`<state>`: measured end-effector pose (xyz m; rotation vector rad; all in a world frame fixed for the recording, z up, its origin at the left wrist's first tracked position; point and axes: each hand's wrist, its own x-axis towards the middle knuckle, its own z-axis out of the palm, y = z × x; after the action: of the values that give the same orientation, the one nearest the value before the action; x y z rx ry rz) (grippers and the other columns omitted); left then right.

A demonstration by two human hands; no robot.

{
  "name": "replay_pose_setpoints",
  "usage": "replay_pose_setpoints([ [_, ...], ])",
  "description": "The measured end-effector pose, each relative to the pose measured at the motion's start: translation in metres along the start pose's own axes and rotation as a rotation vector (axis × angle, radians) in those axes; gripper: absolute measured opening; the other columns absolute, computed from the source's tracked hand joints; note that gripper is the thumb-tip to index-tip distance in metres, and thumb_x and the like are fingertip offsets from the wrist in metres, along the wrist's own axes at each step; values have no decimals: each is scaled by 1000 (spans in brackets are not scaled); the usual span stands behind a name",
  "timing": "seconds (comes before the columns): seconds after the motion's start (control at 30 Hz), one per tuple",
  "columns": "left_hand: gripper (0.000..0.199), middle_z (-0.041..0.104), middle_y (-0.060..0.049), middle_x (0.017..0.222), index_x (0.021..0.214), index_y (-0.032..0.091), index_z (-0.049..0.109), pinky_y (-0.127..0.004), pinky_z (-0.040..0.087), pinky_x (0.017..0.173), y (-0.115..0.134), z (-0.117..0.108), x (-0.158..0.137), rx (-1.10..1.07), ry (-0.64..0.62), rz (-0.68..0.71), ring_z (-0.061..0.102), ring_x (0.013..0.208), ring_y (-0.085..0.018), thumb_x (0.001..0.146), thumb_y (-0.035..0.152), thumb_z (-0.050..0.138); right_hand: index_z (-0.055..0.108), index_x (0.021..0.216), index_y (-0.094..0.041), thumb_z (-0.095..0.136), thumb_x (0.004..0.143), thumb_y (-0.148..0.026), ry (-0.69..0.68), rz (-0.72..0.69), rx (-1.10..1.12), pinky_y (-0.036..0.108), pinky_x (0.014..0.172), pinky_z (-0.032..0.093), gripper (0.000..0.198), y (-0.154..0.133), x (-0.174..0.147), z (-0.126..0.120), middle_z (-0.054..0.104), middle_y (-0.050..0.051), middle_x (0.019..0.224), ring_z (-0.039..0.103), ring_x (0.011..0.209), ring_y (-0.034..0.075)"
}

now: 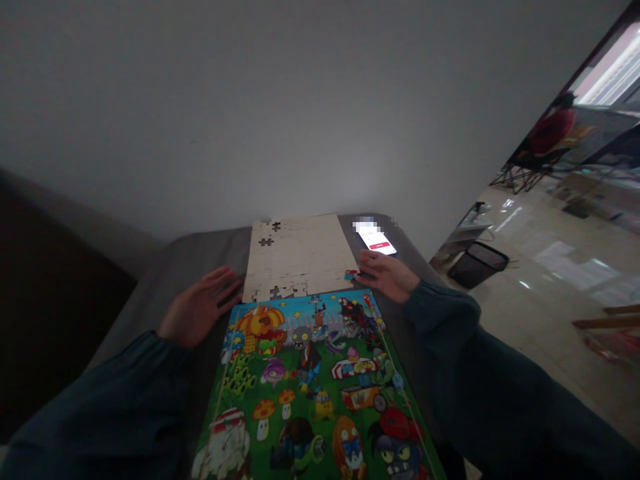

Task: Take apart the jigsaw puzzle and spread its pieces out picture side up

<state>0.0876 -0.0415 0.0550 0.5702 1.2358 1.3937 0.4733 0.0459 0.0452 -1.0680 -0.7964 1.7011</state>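
Pale rectangular wooden jigsaw (303,253) lies between the unclenched, released left hand (203,307) and right hand (387,273), whose grip I cannot tell

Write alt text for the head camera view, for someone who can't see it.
A left hand and right hand flank a pale jigsaw with gaps, a small colorful piece by the right fingers. A bright cartoon picture lies in the foreground, a lit phone beyond the right hand.
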Motion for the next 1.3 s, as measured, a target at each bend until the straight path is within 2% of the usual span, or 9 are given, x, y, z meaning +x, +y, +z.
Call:
replay_pose_setpoints([
  [0.13, 27, 76, -6, 109, 105, 19, 71, -28, 64, 70, 4, 11, 6, -40, -54, -78, 73, 82, -19, 79, 15, 63, 61, 98, -23, 69, 78, -10, 54, 30, 73, 31, 75, 61, 25, 4, 7, 7, 67, 3, 90, 66, 84, 17],
  [0.3, 23, 76, -8, 105, 109, 18, 68, -30, 64, 68, 2, 27, 18, -30, -142, -123, 74, 82, -21, 89, 17, 56, 57, 91, -20, 64, 81, -11, 1, 65, 69, 29, 67, 59, 15, 9, 19, 18, 70, 10, 94, 69, 85, 19],
  [0.43, 27, 76, -9, 107, 115, 18, 65, -30, 64, 68, 0, 38, 26, -26, -166, -124, 73, 80, -19, 91, 14, 54, 61, 86, -18, 59, 85, -12, -53, 90, 43, 26, 63, 53, 6, 10, 28, 25, 70, 10, 88, 66, 76, 17],
  [0.6, 48, 70, -8, 130, 135, 24, 57, -38, 64, 82, 1, 43, 29, -60, -179, -50, 73, 100, -24, 88, 18, 60, 64, 86, -18, 65, 79, -18, -108, 83, 17, 28, 68, 49, 7, 10, 38, 31, 71, 9, 88, 65, 78, 17],
  [0.7, 56, 66, -8, 136, 142, 27, 50, -46, 62, 92, 0, 42, 31, -97, -225, -1, 71, 110, -27, 87, 20, 59, 64, 92, -20, 68, 74, -19, -127, 41, 24, 30, 80, 48, 18, 13, 43, 40, 72, 6, 94, 65, 88, 18],
  [0.9, 55, 63, -7, 141, 143, 32, 46, -63, 55, 99, -7, 43, 31, -197, -350, 36, 66, 120, -32, 89, 29, 54, 63, 114, -25, 72, 67, -22, -84, -47, 16, 38, 100, 42, 49, 17, 45, 52, 72, 2, 108, 63, 110, 22],
  [1.07, 56, 62, -7, 143, 146, 31, 47, -65, 53, 102, -8, 43, 28, -295, -422, 77, 59, 131, -36, 90, 35, 52, 62, 112, -25, 74, 65, -25, 5, -43, -39, 42, 103, 41, 49, 17, 30, 48, 69, 4, 116, 60, 113, 26],
  [1.17, 60, 65, -7, 139, 148, 31, 46, -63, 53, 103, -7, 43, 26, -333, -444, 95, 57, 134, -35, 89, 37, 52, 60, 112, -26, 73, 67, -28, 1, -7, 30, 43, 103, 43, 46, 17, 20, 45, 62, 5, 133, 60, 117, 27],
  [1.3, 68, 65, -5, 140, 151, 37, 43, -62, 53, 103, -12, 47, 27, -262, -431, 78, 61, 129, -33, 85, 35, 60, 54, 113, -26, 65, 70, -26, 82, 7, 157, 44, 101, 51, 44, 22, 17, 48, 51, 9, 145, 54, 129, 28],
])
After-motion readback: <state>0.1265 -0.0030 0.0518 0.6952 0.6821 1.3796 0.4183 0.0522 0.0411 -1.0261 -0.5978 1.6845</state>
